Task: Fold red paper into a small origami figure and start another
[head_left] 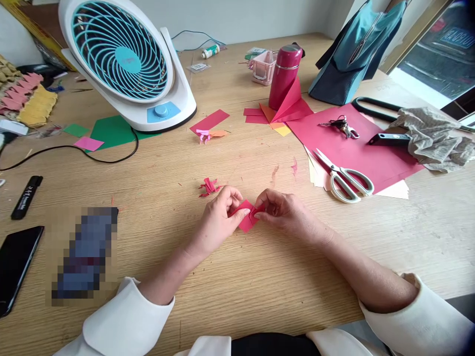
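Observation:
A small folded piece of red paper (pixel 245 225) is held between both hands, just above the wooden table. My left hand (pixel 226 210) pinches its left side, thumb on top. On the opposite side, my right hand (pixel 278 210) grips the paper between thumb and curled fingers. Creases and a raised flap show in the middle of the paper. Just beyond my left hand lies a small red folded-paper figure (pixel 210 186) with thin legs. Farther back is a purple and orange folded-paper figure (pixel 210 134), beside a red paper strip (pixel 210 121).
White-handled scissors (pixel 343 178) lie on red sheets (pixel 386 153) at right, near keys (pixel 343 126) and crumpled cloth (pixel 438 138). A red flask (pixel 285 74) and teal bag (pixel 359 54) stand behind. A fan (pixel 126 64) is back left; phone (pixel 18 267) and marker (pixel 26 198) lie left.

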`<control>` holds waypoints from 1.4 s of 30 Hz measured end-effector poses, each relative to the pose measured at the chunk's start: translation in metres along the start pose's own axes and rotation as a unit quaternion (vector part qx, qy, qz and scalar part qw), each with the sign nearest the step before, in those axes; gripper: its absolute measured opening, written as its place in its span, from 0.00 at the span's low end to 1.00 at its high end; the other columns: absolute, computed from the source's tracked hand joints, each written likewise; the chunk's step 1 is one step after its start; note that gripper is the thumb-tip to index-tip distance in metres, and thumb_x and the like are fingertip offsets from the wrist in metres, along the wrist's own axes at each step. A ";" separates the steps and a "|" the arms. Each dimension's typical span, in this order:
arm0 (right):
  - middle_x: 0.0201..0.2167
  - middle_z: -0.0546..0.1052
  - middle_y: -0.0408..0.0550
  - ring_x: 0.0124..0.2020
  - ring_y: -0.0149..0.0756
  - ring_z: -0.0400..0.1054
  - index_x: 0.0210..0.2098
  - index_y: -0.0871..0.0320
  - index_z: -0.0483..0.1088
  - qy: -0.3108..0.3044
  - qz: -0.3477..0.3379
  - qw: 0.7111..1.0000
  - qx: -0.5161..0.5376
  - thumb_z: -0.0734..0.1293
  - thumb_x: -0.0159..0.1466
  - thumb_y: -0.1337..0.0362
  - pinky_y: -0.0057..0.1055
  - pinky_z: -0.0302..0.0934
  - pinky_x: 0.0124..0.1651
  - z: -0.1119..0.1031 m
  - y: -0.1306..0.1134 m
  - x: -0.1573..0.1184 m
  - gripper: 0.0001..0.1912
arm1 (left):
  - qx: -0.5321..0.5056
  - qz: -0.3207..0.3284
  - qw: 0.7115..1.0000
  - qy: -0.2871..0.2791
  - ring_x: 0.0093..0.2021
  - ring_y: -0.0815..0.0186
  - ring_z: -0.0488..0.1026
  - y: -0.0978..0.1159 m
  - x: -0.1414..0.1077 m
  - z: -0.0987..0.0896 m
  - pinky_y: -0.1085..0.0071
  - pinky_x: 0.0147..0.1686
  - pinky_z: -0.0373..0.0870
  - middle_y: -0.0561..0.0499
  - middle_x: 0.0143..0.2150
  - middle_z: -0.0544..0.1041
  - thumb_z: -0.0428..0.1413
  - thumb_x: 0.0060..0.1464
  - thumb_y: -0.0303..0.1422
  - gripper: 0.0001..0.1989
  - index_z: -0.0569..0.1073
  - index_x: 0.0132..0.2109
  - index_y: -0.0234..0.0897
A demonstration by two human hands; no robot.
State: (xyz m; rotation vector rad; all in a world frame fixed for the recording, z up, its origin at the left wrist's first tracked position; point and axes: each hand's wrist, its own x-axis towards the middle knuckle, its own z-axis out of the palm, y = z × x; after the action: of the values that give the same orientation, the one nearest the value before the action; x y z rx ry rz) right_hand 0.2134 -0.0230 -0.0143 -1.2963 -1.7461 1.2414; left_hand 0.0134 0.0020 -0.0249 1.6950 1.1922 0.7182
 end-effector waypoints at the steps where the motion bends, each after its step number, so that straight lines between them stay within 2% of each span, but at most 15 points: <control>1: 0.23 0.69 0.38 0.24 0.26 0.61 0.35 0.60 0.70 -0.012 -0.001 1.000 -0.017 0.68 0.62 0.69 0.24 0.54 0.27 -0.001 -0.001 -0.001 0.02 | 0.023 0.003 1.000 0.002 0.29 0.70 0.71 0.001 -0.003 0.001 0.74 0.31 0.65 0.57 0.29 0.72 0.59 0.54 0.27 0.09 0.66 0.39 0.39; 4: 0.27 0.71 0.40 0.26 0.26 0.63 0.34 0.60 0.71 -0.046 -0.027 0.995 -0.082 0.67 0.60 0.74 0.23 0.56 0.30 -0.002 0.000 -0.002 0.04 | 0.089 0.032 0.995 -0.011 0.32 0.70 0.72 0.004 -0.014 0.001 0.74 0.34 0.66 0.57 0.31 0.74 0.56 0.57 0.24 0.07 0.66 0.37 0.39; 8: 0.29 0.69 0.41 0.28 0.26 0.61 0.31 0.60 0.70 -0.061 -0.093 0.976 -0.186 0.67 0.60 0.77 0.24 0.54 0.32 0.000 0.003 -0.003 0.07 | 0.175 0.077 0.981 -0.036 0.34 0.68 0.73 0.008 -0.025 0.003 0.71 0.37 0.67 0.55 0.34 0.75 0.54 0.59 0.22 0.07 0.67 0.39 0.40; 14: 0.31 0.71 0.44 0.30 0.30 0.63 0.32 0.60 0.69 -0.069 -0.118 0.954 -0.268 0.65 0.62 0.77 0.28 0.55 0.37 0.005 0.002 -0.003 0.07 | 0.308 0.181 0.934 -0.010 0.47 0.57 0.70 0.005 -0.029 0.003 0.58 0.48 0.69 0.43 0.47 0.73 0.53 0.61 0.23 0.05 0.71 0.41 0.36; 19: 0.32 0.72 0.46 0.32 0.32 0.65 0.33 0.59 0.68 -0.077 -0.135 0.939 -0.307 0.64 0.66 0.74 0.29 0.56 0.39 0.006 -0.002 -0.006 0.06 | 0.293 0.284 0.911 -0.057 0.42 0.63 0.70 -0.004 -0.034 0.000 0.64 0.45 0.71 0.46 0.41 0.76 0.49 0.64 0.21 0.09 0.72 0.46 0.33; 25: 0.34 0.73 0.48 0.32 0.34 0.65 0.36 0.60 0.70 -0.059 -0.179 0.906 -0.378 0.61 0.71 0.69 0.32 0.57 0.39 0.009 0.000 -0.017 0.08 | 0.271 0.285 0.919 -0.040 0.43 0.63 0.72 -0.012 -0.039 0.001 0.63 0.47 0.72 0.47 0.43 0.78 0.54 0.63 0.24 0.06 0.74 0.45 0.33; 29: 0.35 0.74 0.49 0.33 0.37 0.65 0.38 0.59 0.71 -0.023 -0.197 0.876 -0.439 0.61 0.71 0.68 0.34 0.57 0.39 0.014 -0.001 -0.033 0.08 | 0.288 0.307 0.907 -0.028 0.43 0.62 0.73 -0.013 -0.041 0.001 0.64 0.46 0.74 0.46 0.43 0.79 0.54 0.63 0.23 0.08 0.76 0.46 0.33; 33: 0.38 0.76 0.51 0.35 0.38 0.66 0.40 0.58 0.72 0.008 -0.211 0.862 -0.461 0.61 0.71 0.67 0.36 0.58 0.39 0.022 0.001 -0.045 0.08 | 0.319 0.330 0.888 -0.023 0.43 0.62 0.73 -0.012 -0.043 0.000 0.64 0.45 0.74 0.45 0.44 0.79 0.51 0.64 0.22 0.11 0.76 0.48 0.32; 37: 0.40 0.77 0.52 0.37 0.39 0.67 0.41 0.59 0.73 0.030 -0.216 0.862 -0.458 0.62 0.71 0.68 0.37 0.59 0.38 0.027 0.006 -0.048 0.07 | 0.358 0.349 0.866 -0.026 0.43 0.61 0.73 -0.013 -0.045 0.000 0.63 0.46 0.74 0.44 0.45 0.79 0.50 0.65 0.23 0.13 0.74 0.53 0.31; 42: 0.39 0.77 0.52 0.37 0.39 0.66 0.39 0.59 0.72 0.043 -0.208 0.874 -0.438 0.62 0.70 0.70 0.36 0.60 0.39 0.029 0.007 -0.049 0.08 | 0.421 0.339 0.840 -0.054 0.42 0.61 0.72 -0.011 -0.047 -0.001 0.62 0.45 0.73 0.44 0.46 0.78 0.48 0.66 0.25 0.17 0.72 0.58 0.34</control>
State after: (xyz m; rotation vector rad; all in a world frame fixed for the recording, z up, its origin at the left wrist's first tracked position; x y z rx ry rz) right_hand 0.2061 -0.0775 -0.0293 -1.2669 -2.4614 0.0984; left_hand -0.0085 -0.0403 -0.0324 2.9415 0.8409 0.4918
